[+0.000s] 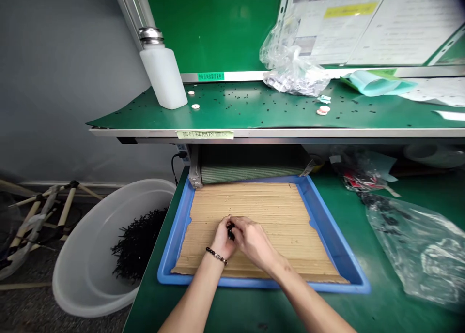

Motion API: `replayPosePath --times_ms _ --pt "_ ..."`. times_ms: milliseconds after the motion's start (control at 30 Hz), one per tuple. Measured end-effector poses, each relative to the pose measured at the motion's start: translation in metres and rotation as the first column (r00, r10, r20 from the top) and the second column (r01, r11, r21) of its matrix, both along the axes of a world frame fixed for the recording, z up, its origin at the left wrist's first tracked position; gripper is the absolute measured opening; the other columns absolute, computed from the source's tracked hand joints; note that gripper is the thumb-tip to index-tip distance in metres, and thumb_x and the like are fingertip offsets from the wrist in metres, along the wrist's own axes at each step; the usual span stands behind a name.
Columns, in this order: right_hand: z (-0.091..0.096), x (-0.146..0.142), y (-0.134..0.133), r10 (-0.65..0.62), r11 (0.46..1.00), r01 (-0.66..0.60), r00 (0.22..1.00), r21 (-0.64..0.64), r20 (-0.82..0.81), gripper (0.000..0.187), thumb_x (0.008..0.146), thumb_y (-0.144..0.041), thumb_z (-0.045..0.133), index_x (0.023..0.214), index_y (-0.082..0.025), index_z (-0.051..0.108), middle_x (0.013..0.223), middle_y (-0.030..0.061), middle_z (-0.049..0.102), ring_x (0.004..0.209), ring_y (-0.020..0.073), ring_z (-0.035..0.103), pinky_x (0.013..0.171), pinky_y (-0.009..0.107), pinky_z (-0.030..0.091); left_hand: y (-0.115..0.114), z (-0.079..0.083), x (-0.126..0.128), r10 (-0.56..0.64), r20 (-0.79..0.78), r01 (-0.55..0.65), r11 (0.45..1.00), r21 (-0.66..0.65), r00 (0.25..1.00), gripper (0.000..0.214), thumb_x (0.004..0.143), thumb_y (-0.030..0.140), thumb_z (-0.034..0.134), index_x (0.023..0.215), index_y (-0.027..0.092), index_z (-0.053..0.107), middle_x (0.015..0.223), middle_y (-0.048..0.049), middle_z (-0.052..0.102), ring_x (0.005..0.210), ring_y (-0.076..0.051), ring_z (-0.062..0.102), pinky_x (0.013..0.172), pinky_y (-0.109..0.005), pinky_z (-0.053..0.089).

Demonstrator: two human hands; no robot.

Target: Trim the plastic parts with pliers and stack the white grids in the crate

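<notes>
My left hand (222, 240), with a beaded bracelet at the wrist, is cupped around several small shiny black parts (230, 231). Their exact kind is too small to make out. My right hand (252, 237) meets it from the right, thumb and fingers closed over the same parts, so its fingertips are partly hidden. Both hands are above a sheet of corrugated cardboard (247, 202) that lines a blue plastic tray (336, 246).
Left of the bench, a white tub (87, 255) holds a heap of thin black pieces (140, 243). Behind the tray lies a ribbed green panel (254, 172). A shelf (232, 115) above carries a white bottle (165, 76) and a bag (296, 76). Clear plastic (417, 246) lies right.
</notes>
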State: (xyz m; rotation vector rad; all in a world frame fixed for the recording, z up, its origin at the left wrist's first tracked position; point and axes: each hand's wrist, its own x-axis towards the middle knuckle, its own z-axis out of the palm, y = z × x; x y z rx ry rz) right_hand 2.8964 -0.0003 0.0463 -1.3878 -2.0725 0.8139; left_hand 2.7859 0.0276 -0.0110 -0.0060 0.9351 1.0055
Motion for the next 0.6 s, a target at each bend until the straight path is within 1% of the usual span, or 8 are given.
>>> replayPosePath --times_ms 67,100,167,200,300,400,533,600 --pt "0.0 0.013 0.006 -0.062 0.997 0.063 0.998 0.035 -0.032 0.036 0.091 -0.013 0.038 0.118 -0.018 0.061 0.114 0.0083 0.064 0.105 0.0182 0.058 0.095 0.027 0.042 0.0 0.002 -0.006 0.008 0.053 -0.007 1.0 -0.023 0.999 0.017 0.086 0.019 0.053 0.07 0.013 0.056 0.061 -0.0003 0.056 0.048 -0.007 0.05 0.043 -0.016 0.04" --pt "-0.003 0.021 0.009 -0.11 0.993 0.11 0.994 0.041 -0.011 0.036 0.091 -0.014 0.037 0.117 -0.018 0.062 0.114 0.008 0.064 0.105 0.0182 0.058 0.094 0.028 0.042 0.0 0.003 -0.009 0.01 0.075 -0.008 1.0 -0.029 0.997 0.016 0.087 0.018 0.052 0.073 0.012 0.058 0.062 -0.0009 0.056 0.047 -0.006 0.049 0.041 -0.015 0.038" --pt "-0.013 0.036 0.015 -0.181 0.983 0.181 0.976 0.009 0.121 0.033 0.092 -0.016 0.038 0.113 -0.018 0.063 0.11 0.0084 0.064 0.103 0.0192 0.059 0.092 0.028 0.043 -0.001 0.006 -0.013 0.022 0.117 -0.018 0.999 -0.033 0.993 0.017 0.089 0.018 0.051 0.076 0.01 0.059 0.064 -0.002 0.056 0.048 -0.004 0.049 0.04 -0.013 0.037" --pt "-0.019 0.042 0.017 -0.183 0.981 0.192 0.962 -0.024 0.201 0.032 0.092 -0.016 0.04 0.111 -0.018 0.064 0.107 0.0086 0.064 0.101 0.0198 0.059 0.09 0.028 0.043 -0.001 0.007 -0.015 0.034 0.131 -0.03 0.999 -0.033 0.991 0.018 0.09 0.018 0.05 0.076 0.01 0.059 0.065 -0.0022 0.056 0.048 -0.004 0.049 0.04 -0.012 0.037" --pt "-0.04 0.049 0.016 -0.082 0.983 0.136 0.929 -0.125 0.361 0.03 0.089 -0.017 0.047 0.113 -0.019 0.064 0.103 0.0088 0.062 0.095 0.0201 0.061 0.086 0.025 0.043 0.001 0.01 -0.019 0.085 0.132 -0.081 0.996 -0.04 0.988 0.02 0.091 0.015 0.048 0.075 0.01 0.059 0.065 -0.0026 0.056 0.048 -0.003 0.048 0.04 -0.011 0.037" --pt "-0.053 0.039 0.013 -0.009 0.989 0.073 0.9 -0.13 0.435 0.032 0.088 -0.014 0.047 0.116 -0.019 0.061 0.106 0.0097 0.059 0.094 0.0189 0.06 0.084 0.023 0.042 0.005 0.008 -0.019 0.133 0.092 -0.129 0.99 -0.052 0.987 0.018 0.09 0.011 0.049 0.077 0.009 0.061 0.066 -0.004 0.058 0.05 -0.004 0.051 0.041 -0.011 0.041" --pt "-0.058 0.019 0.014 0.014 0.991 0.054 0.87 -0.124 0.492 0.033 0.084 -0.001 0.038 0.096 -0.015 0.065 0.097 0.0115 0.06 0.086 0.0193 0.061 0.077 0.024 0.043 0.008 0.006 -0.016 0.169 0.039 -0.166 0.984 -0.067 0.985 0.019 0.088 0.007 0.048 0.076 0.009 0.062 0.067 -0.0054 0.061 0.055 -0.006 0.057 0.047 -0.013 0.048" --pt "-0.058 0.015 0.016 0.016 0.992 0.049 0.868 -0.119 0.496 0.032 0.082 0.001 0.039 0.093 -0.014 0.065 0.094 0.0113 0.061 0.081 0.0194 0.061 0.073 0.024 0.044 0.008 0.005 -0.015 0.18 0.021 -0.178 0.982 -0.067 0.983 0.019 0.089 0.007 0.047 0.076 0.01 0.062 0.068 -0.0057 0.062 0.056 -0.007 0.058 0.048 -0.013 0.049"
